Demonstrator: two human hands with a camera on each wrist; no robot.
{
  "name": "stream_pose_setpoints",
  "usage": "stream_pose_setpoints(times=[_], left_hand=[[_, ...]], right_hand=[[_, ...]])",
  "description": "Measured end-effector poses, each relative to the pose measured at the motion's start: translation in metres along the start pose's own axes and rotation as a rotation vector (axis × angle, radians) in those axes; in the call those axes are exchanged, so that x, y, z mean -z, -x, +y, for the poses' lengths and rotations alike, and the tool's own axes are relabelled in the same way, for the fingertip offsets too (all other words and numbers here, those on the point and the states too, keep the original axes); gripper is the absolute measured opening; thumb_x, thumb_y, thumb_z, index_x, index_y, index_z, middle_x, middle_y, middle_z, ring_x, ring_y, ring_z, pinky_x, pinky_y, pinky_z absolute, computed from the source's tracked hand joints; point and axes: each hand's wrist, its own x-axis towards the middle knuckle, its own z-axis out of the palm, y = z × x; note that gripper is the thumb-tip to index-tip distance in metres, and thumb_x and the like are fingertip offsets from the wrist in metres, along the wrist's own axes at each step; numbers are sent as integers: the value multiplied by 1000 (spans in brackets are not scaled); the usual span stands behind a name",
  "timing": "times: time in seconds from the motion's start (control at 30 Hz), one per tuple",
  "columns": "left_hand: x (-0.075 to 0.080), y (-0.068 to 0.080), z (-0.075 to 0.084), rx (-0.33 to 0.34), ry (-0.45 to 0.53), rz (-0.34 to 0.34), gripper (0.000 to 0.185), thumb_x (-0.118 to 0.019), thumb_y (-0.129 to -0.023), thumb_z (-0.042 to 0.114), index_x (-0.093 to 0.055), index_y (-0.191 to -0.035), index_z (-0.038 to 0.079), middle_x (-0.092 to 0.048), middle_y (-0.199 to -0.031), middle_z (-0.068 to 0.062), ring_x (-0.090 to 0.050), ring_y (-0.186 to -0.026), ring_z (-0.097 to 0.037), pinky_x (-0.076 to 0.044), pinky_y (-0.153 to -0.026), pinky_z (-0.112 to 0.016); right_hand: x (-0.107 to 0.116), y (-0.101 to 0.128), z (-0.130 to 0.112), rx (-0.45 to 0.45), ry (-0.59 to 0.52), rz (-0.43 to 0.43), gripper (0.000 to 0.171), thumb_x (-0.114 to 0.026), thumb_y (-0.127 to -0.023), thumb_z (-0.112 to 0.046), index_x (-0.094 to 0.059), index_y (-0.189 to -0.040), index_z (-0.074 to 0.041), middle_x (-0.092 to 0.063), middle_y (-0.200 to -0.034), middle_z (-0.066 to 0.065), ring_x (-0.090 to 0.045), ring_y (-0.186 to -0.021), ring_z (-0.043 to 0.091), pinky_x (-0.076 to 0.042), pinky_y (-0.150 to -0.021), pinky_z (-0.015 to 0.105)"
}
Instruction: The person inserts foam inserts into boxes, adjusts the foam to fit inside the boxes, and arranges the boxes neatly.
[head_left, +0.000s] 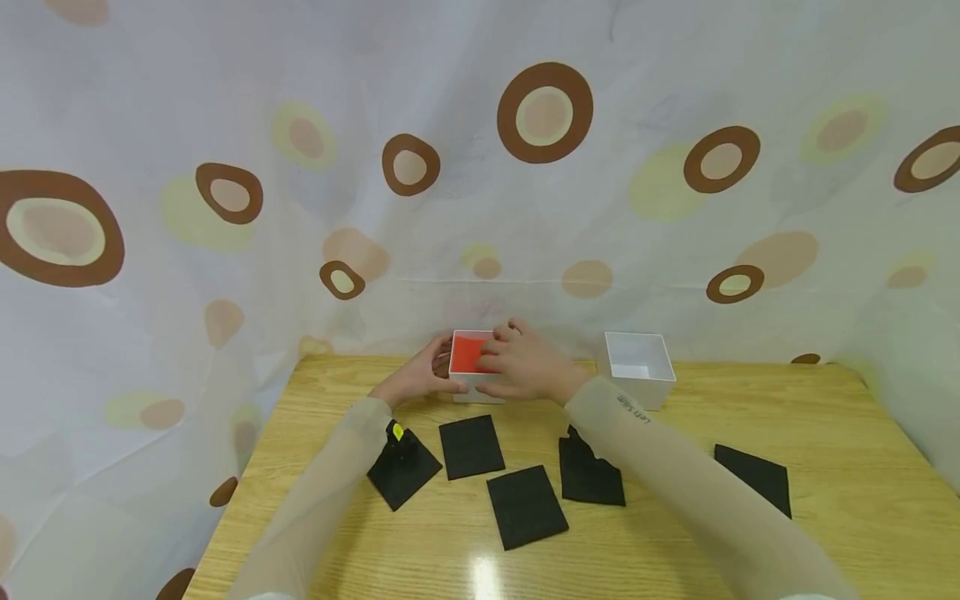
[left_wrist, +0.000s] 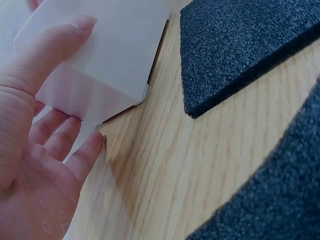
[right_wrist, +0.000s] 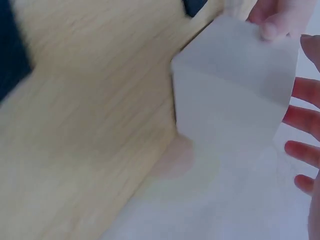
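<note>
A white box (head_left: 478, 398) stands at the back of the table, with a flat red surface (head_left: 467, 354) visible inside it. My left hand (head_left: 423, 375) holds the box at its left side. In the left wrist view, the thumb lies on the front face of the box (left_wrist: 120, 45) and the fingers reach along its side. Over the right part of the opening is my right hand (head_left: 528, 362), its fingers spread and pointing left. The right wrist view shows these fingers (right_wrist: 304, 120) by the rim; whether they touch the red surface is hidden.
A second white box (head_left: 637, 392), open at the top, stands to the right. Several black foam squares lie in front on the wooden table (head_left: 847, 433), among them one square (head_left: 472, 447) near the held box and another (head_left: 527, 507) closer. A patterned curtain (head_left: 480, 233) hangs behind.
</note>
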Motion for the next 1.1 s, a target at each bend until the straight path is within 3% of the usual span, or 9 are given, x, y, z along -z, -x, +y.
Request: stream_pose_setpoints(times=[0.07,0.17,0.27,0.4,0.5,0.7,1.0,1.1], left_hand=[[0,0,-1,-3,1,-1,98,-81,-91,5,-17,-164,13,-32,-164,-12,-34,-153,-31,-36,-120,-45],[0,0,-3,-9,-3,-10,97,-80,-91,5,-16,-164,13,-31,-165,-12,-33,-153,-32,-35,-120,-46],[1,0,-3,-12,-6,-14,96,-79,-92,5,-16,-165,12,-29,-166,-13,-31,-154,-32,-34,-121,-46],[2,0,-3,-21,2,-10,96,-78,-93,4,-15,-165,11,-27,-167,-13,-29,-155,-32,-32,-122,-46],[3,1,-2,-28,6,-13,96,-78,-94,6,-14,-165,12,-27,-167,-12,-29,-155,-31,-33,-122,-46],[1,1,-2,-33,6,-26,94,-76,-95,6,-14,-165,10,-29,-166,-15,-32,-154,-31,-35,-121,-45],[2,0,-3,-43,-17,-26,90,-73,-97,4,-15,-165,10,-28,-166,-14,-30,-155,-31,-33,-121,-45],[2,-1,-2,-38,-21,-18,91,-75,-96,5,-16,-164,11,-29,-166,-15,-30,-155,-32,-33,-121,-45]], right_hand=[[-2,-3,-3,10,15,3,44,-56,-102,-57,-77,-121,-23,-73,-122,-1,-57,-124,31,-39,-111,54],[-3,-6,-8,2,-62,-57,48,-51,-105,-58,-73,-129,-22,-70,-131,-2,-51,-135,31,-34,-117,57],[-5,-8,-10,-21,-142,-96,50,-50,-105,-57,-70,-133,-20,-68,-135,-1,-49,-136,31,-34,-117,57],[-8,-13,-10,-47,-182,-67,46,-51,-106,-55,-73,-129,-21,-69,-133,-1,-52,-132,30,-37,-114,55],[-12,-17,-9,-74,-183,-66,49,-51,-106,-56,-71,-132,-21,-67,-137,1,-52,-134,29,-38,-114,54],[-17,-22,-9,-134,-149,-165,64,-45,-106,-61,-54,-153,-18,-53,-156,5,-42,-146,29,-32,-120,51],[-17,-26,-9,-163,-131,-151,67,-44,-105,-65,-55,-151,-19,-54,-155,3,-48,-136,31,-36,-113,52],[-17,-28,-7,-179,-122,-160,72,-42,-104,-67,-50,-156,-17,-48,-160,3,-47,-135,31,-36,-113,50]])
